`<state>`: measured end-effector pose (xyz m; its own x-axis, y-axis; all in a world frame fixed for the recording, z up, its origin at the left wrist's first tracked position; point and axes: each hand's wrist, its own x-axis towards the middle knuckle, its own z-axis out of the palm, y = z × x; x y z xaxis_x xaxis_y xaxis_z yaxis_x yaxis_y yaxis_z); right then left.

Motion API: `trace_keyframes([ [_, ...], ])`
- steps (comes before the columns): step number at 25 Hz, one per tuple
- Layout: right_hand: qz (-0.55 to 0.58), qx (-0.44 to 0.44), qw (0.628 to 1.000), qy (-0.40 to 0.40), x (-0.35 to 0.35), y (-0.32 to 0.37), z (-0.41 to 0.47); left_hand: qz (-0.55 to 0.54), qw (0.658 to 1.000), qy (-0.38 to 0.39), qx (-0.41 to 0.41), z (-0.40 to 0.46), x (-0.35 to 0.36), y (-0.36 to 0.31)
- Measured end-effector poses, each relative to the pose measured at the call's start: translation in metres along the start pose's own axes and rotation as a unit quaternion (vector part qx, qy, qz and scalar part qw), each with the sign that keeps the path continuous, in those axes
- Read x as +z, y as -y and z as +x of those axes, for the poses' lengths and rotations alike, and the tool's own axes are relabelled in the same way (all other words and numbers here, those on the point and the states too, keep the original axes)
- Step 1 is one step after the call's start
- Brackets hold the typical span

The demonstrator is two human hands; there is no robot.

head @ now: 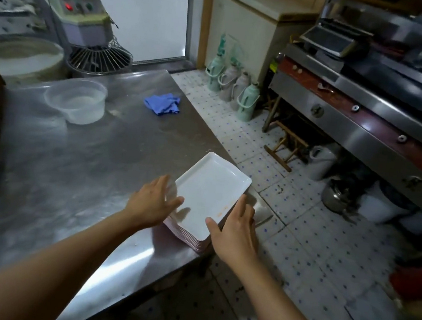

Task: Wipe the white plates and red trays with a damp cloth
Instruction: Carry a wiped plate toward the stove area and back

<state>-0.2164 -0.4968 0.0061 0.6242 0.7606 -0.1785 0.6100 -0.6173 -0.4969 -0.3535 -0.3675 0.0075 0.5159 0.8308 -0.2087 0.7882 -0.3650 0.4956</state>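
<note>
Though orange-smudged, stacked white plates (208, 191)

We see white plates (208, 194) on our grey steel bench (85, 160), a blue cloth (162, 104) beyond them, blue-dotted white floor (299, 250) beside.

Bare forearms — no sleeves, no gloves
</note>
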Motion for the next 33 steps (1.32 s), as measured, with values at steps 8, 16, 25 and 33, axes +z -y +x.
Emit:
trace_keyframes([
  [8,0.15,0.065,0.986,0.036,0.039,-0.006,0.014,-0.099,0.99,0.089,0.038,0.046,0.013,0.022],
  [16,0.261,0.076,0.961,0.043,0.045,-0.005,0.016,-0.203,0.973,0.103,0.024,0.044,0.021,0.024],
  [25,0.215,0.01,0.962,0.167,0.005,-0.027,0.018,-0.289,0.951,-0.031,-0.105,-0.047,0.067,-0.009],
  [33,0.286,-0.018,0.94,0.183,0.005,-0.046,0.017,-0.532,0.837,0.076,-0.102,-0.05,0.06,0.005],
])
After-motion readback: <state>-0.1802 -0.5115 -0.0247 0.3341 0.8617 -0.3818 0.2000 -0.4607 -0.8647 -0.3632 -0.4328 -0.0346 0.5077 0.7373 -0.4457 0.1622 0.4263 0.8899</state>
